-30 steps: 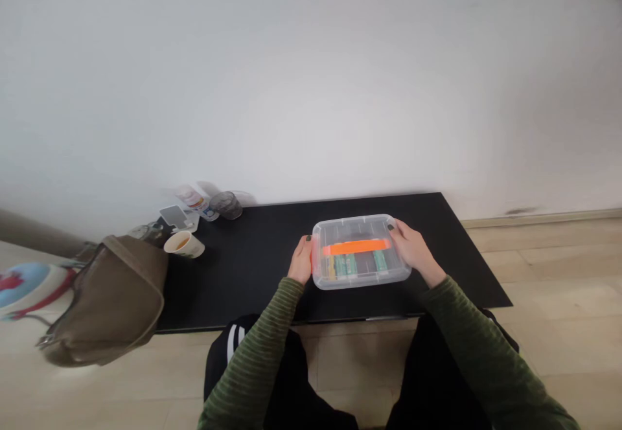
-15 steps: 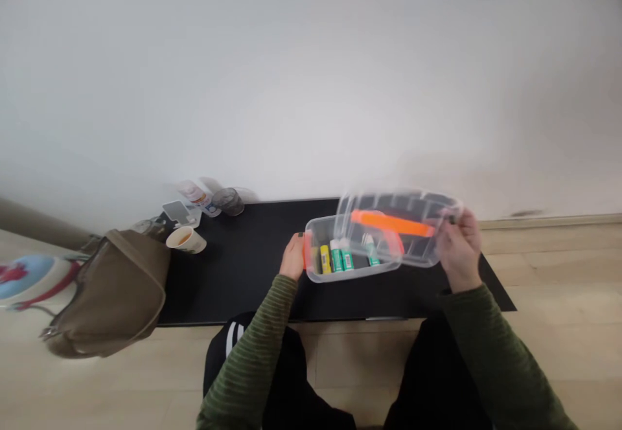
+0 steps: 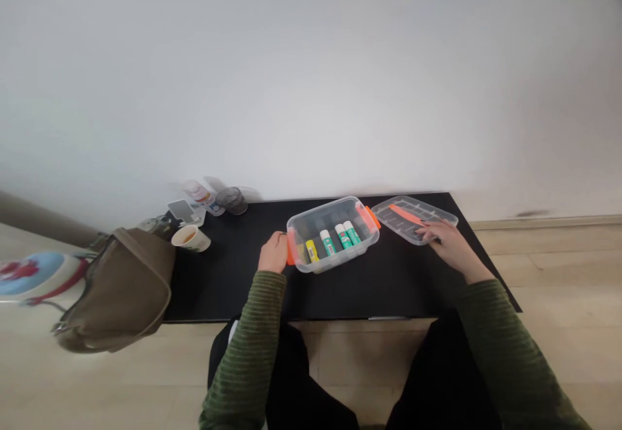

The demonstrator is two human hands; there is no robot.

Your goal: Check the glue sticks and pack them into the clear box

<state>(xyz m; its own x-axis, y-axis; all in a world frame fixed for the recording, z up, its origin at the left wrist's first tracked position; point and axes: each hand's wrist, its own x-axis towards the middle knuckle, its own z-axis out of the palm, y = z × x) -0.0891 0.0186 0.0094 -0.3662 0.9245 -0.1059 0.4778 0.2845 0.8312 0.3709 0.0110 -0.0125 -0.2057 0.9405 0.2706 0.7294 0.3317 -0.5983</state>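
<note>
A clear plastic storage box (image 3: 335, 263) stands lidless on the black table, its long side slightly slanted. My left hand (image 3: 273, 252) is closed on the orange latch at its left end. Inside lie three green glue sticks with white caps (image 3: 343, 236) and a yellow tube (image 3: 311, 250) of similar size. To the right of the box, the clear lid (image 3: 408, 228) with its orange handle lies against the tabletop. My right hand (image 3: 449, 247) grips the lid near the right end of that handle; some fingertips are hidden.
On the table's left side are a paper cup with brown liquid (image 3: 191, 239), a dark glass (image 3: 232, 201), a white-and-pink bottle (image 3: 203, 197) and a white device (image 3: 184, 212). A brown bag (image 3: 121, 287) sits at the left edge. The wall rises behind the black table (image 3: 340, 297).
My right hand has brought the lid down from above the box onto the table at the right. The box has shifted left and turned slightly with my left hand on it.
</note>
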